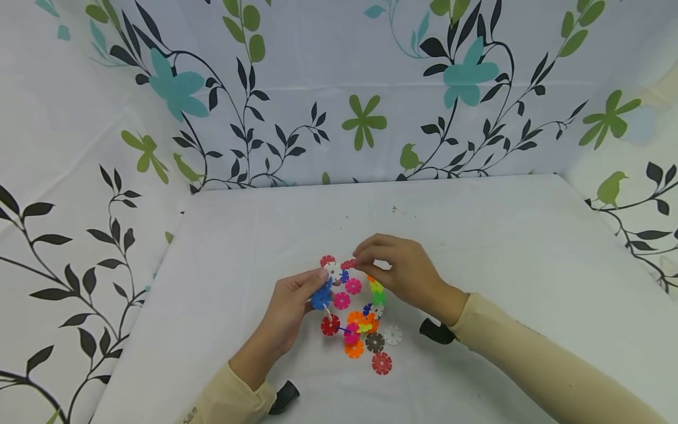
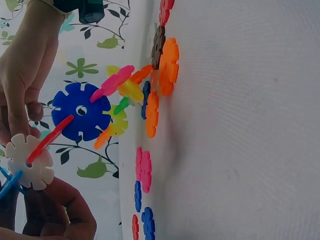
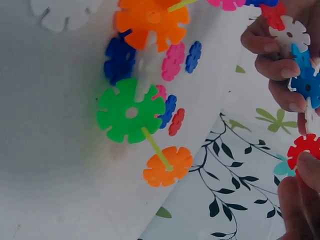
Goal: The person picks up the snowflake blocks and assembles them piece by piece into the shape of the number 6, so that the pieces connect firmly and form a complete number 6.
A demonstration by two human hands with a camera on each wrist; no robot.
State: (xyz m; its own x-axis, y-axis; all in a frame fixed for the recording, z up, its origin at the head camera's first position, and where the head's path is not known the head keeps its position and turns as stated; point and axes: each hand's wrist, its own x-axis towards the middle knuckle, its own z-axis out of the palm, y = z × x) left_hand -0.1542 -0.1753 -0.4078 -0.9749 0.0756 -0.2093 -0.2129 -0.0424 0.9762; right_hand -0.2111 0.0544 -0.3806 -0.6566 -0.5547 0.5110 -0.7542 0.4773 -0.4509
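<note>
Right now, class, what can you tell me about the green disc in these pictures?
The green disc is round and flat, notched around its rim, with a central hole; it looks like plastic. It appears raised above the white tabletop, one face toward the right wrist camera. A white piece joins it near the top, a yellow piece at the lower right.

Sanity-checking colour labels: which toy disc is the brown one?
The brown disc, just left of the rightmost white disc and above the bottommost red disc in the head view. No other visible disc shares its dull brown.

notched discs [image 1: 381,363]: at least 20 | grips [image 1: 286,309]: 2 | sleeves [image 1: 535,347]: 2 | tabletop [image 1: 492,229]: 1
</note>
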